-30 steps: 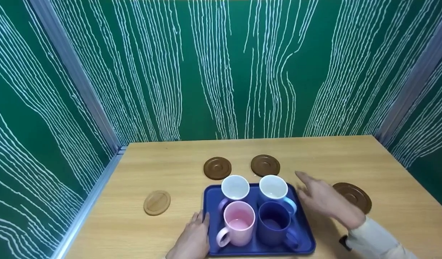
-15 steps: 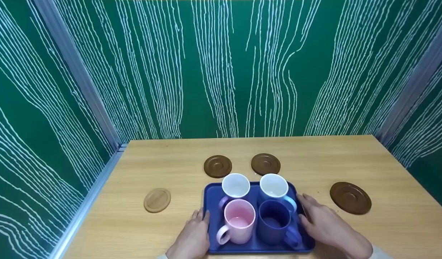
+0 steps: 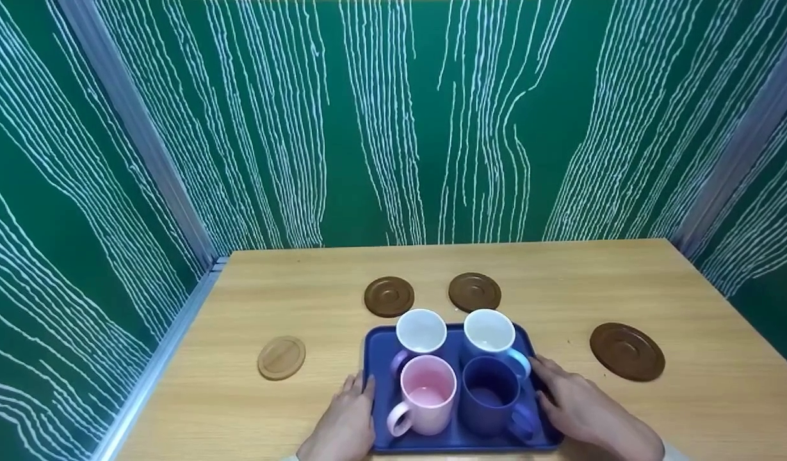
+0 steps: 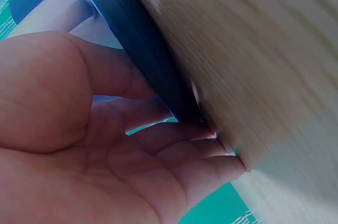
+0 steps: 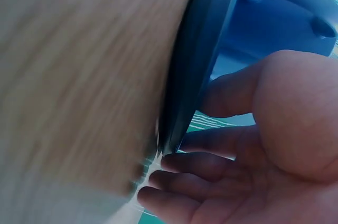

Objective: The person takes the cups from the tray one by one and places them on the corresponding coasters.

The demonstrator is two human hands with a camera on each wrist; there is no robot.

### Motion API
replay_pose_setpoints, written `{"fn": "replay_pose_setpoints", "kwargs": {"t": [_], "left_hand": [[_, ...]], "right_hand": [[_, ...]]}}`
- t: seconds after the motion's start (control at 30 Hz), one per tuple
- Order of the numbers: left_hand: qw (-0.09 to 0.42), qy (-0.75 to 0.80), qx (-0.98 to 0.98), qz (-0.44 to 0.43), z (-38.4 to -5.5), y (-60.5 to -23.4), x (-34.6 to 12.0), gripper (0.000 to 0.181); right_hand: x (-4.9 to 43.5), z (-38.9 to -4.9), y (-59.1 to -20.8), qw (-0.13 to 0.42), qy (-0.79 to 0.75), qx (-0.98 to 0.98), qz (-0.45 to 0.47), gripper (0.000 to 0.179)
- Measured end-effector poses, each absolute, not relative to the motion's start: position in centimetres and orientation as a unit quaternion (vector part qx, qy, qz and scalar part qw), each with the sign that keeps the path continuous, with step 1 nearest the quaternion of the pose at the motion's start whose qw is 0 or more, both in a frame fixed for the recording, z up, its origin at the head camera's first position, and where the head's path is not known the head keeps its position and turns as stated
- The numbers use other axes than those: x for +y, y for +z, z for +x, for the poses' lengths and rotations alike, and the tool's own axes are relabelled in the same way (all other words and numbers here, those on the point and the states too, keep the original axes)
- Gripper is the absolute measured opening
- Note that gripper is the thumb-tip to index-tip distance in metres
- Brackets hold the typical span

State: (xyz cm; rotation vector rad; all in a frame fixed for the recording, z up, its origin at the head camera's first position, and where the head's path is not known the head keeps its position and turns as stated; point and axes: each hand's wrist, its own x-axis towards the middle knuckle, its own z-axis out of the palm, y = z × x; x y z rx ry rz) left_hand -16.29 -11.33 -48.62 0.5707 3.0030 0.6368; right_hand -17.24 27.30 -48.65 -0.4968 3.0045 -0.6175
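Note:
A dark blue tray [image 3: 451,445] lies near the front of the table and carries several mugs. At its front are a pink mug [image 3: 425,416] and a dark blue mug [image 3: 486,419]; behind stand two mugs with white insides, one with a purple handle [image 3: 399,362], one with a light blue handle [image 3: 520,363]. My left hand [image 3: 342,419] grips the tray's left side, and my right hand [image 3: 585,410] its right side. In both wrist views the thumb lies over the rim, while the fingers of the left hand [image 4: 116,150] and right hand [image 5: 253,150] meet the lower edge by the tabletop.
Two brown coasters [image 3: 389,296] [image 3: 474,292] lie just behind the tray. Another brown coaster [image 3: 627,351] is to the right, and a pale wooden coaster [image 3: 282,357] to the left. A green wall [image 3: 367,160] with white lines rises behind the table [image 3: 303,275].
My right hand has come down from beside the tray's back right corner to grip its right side. The left hand, tray and mugs have stayed in place.

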Motion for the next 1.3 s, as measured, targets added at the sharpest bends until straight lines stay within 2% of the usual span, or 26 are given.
{"fn": "replay_pose_setpoints", "kwargs": {"t": [0.23,0.57,0.7,0.87,1.07,1.3], "left_hand": [[0.016,0.201,0.963,0.177,-16.35,-48.63,-11.10,0.055],[-0.001,0.185,0.966,0.181,-16.27,-48.76,-11.06,0.056],[-0.006,0.184,0.965,0.185,-16.19,-48.87,-11.08,0.056],[-0.007,0.188,0.964,0.189,-16.19,-48.92,-11.11,0.056],[-0.004,0.196,0.963,0.186,-16.27,-48.87,-11.20,0.056],[-0.024,0.186,0.962,0.197,-16.15,-48.30,-11.27,0.053]], "right_hand": [[27.54,-17.14,-48.53,0.055,-0.207,0.964,-0.157,0.061],[27.54,-17.01,-48.64,0.048,-0.211,0.963,-0.161,0.058],[27.55,-17.10,-48.64,0.104,-0.236,0.957,-0.130,0.063],[27.61,-17.32,-48.59,0.136,-0.245,0.954,-0.110,0.067],[27.61,-17.44,-48.54,0.143,-0.247,0.953,-0.098,0.066],[27.65,-17.53,-48.39,0.133,-0.242,0.955,-0.109,0.064]]}}
